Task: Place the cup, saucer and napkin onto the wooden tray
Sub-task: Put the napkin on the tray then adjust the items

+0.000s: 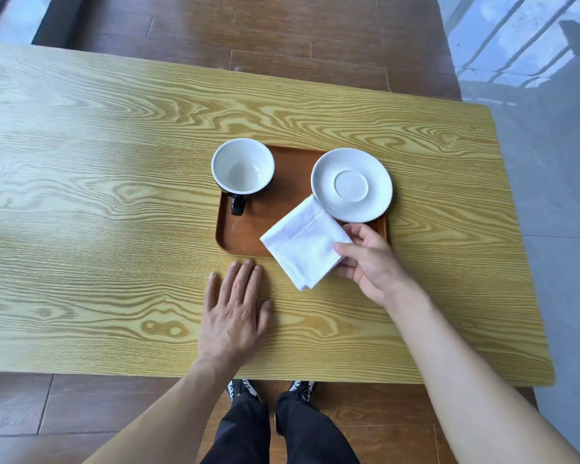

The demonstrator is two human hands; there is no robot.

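Napkin pinched by right hand overhangs tray edge; left hand flat, open.

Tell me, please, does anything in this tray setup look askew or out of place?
Slightly. The napkin, pinched in the right hand, sits turned diagonally, its near corner hanging past the tray edge over the table. The empty cup stands beside the saucer, not on it. Nothing spilled or broken.
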